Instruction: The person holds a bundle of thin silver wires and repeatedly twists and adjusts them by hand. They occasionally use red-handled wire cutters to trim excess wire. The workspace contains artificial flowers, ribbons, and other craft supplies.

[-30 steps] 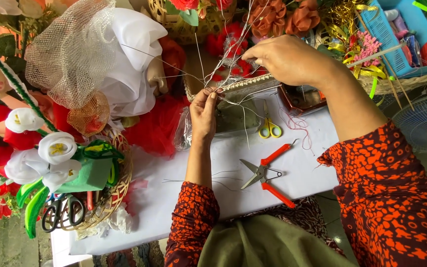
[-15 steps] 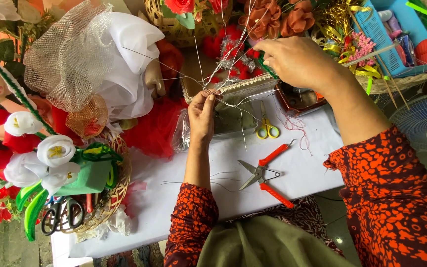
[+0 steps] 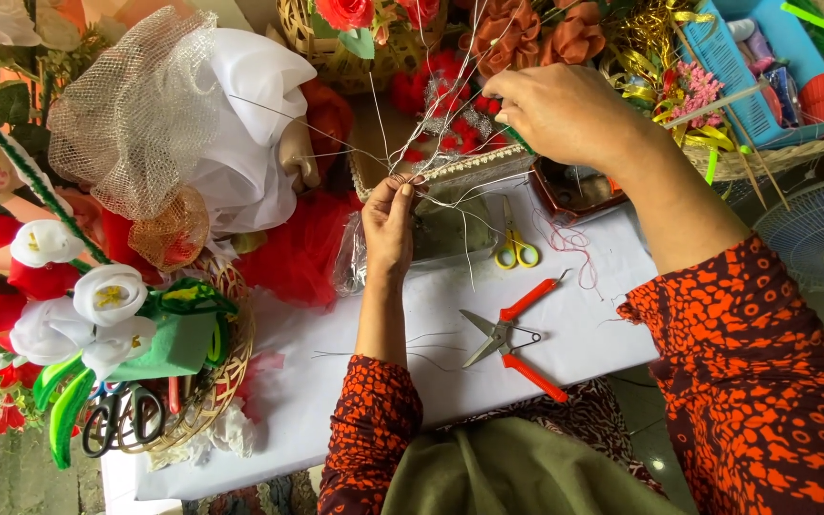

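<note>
Fingers of the left hand [image 3: 388, 229] pinch a bundle of thin silver wires [image 3: 436, 143] at its base, just above the white-covered worktop [image 3: 355, 381], while the right hand [image 3: 565, 114], fingers closed on the upper strands, draws them up toward the fabric roses [image 3: 507, 33] behind. The step in hand looks like gathering and twisting loose wires into one stem; the next move likely calls for a firm pinch at the base and an even turn, so no strand slips free. Red-handled snips [image 3: 512, 334] lie open nearby on the worktop, yellow-handled scissors [image 3: 515, 250] just beyond. At left, a wicker basket [image 3: 231, 362] holds white cloth flowers [image 3: 107, 296] and black-handled scissors [image 3: 121, 415].
</note>
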